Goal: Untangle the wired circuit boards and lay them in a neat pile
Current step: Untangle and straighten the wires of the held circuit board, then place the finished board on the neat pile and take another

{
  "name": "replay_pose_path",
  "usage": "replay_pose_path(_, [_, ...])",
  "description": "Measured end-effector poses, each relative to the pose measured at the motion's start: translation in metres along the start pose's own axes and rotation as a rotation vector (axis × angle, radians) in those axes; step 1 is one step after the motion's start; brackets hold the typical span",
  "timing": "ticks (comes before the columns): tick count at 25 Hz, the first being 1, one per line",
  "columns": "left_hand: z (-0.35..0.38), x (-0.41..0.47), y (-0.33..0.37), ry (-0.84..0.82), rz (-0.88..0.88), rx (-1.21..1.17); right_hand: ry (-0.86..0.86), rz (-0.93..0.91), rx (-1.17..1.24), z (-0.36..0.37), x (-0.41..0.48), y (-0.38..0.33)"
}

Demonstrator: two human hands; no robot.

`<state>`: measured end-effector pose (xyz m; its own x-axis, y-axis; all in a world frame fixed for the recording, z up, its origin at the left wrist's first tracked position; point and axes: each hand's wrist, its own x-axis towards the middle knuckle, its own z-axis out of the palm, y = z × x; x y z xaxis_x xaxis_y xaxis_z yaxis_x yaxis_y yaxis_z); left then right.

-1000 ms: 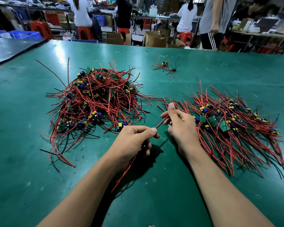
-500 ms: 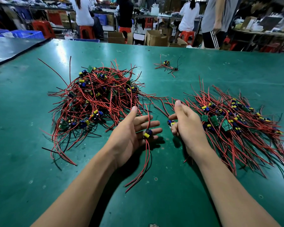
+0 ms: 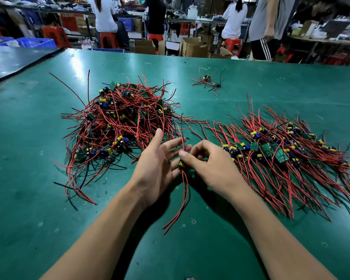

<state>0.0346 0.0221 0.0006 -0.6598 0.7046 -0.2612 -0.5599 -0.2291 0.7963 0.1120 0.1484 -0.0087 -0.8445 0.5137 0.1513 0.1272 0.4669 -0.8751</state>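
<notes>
**1 board lifted clear between 2 piles**

Head view: the right hand [image 3: 212, 166] pinches 1 wired board [image 3: 180, 164], its red leads [image 3: 186, 196] trailing towards the wearer, probably to straighten them before placement. The left hand [image 3: 156, 164] stands beside it, fingers spread, gripping nothing. On the green table [image 3: 28, 229], the tangled heap [image 3: 119, 122] lies left and the combed pile [image 3: 281, 158] right.

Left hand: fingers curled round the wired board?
No: the left hand lies open, fingers straight, while the right hand pinches the wired board.
</notes>
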Motion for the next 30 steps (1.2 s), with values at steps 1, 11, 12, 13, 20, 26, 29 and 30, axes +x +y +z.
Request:
replay_pose_path(1, [0.001,0.0,0.0,0.002,-0.001,-0.014,-0.021,-0.001,-0.013,0.001,-0.002,-0.001])
replay_pose_path(11, [0.007,-0.002,-0.009,0.147,0.185,0.255,0.319,0.024,-0.144,-0.027,0.013,0.008])
replay_pose_path(12, [0.006,-0.004,-0.011,0.194,0.272,0.36,0.386,0.049,-0.193,-0.037,0.015,0.012])
replay_pose_path(13, [0.003,-0.005,-0.012,0.237,0.361,0.484,0.434,0.074,-0.244,-0.046,0.016,0.016])
replay_pose_path(20, [-0.006,-0.004,-0.017,0.474,0.652,0.997,0.371,-0.063,-0.58,-0.039,0.009,0.01])
replay_pose_path(26, [-0.019,-0.003,-0.016,0.588,0.588,1.223,0.087,-0.023,-0.657,-0.015,0.005,0.016])
replay_pose_path(29, [-0.022,-0.003,-0.011,0.631,0.494,1.351,0.158,0.038,-0.595,-0.026,0.009,0.02])
replay_pose_path(30, [-0.022,-0.002,-0.01,0.63,0.477,1.384,0.171,0.047,-0.58,-0.028,0.01,0.02])
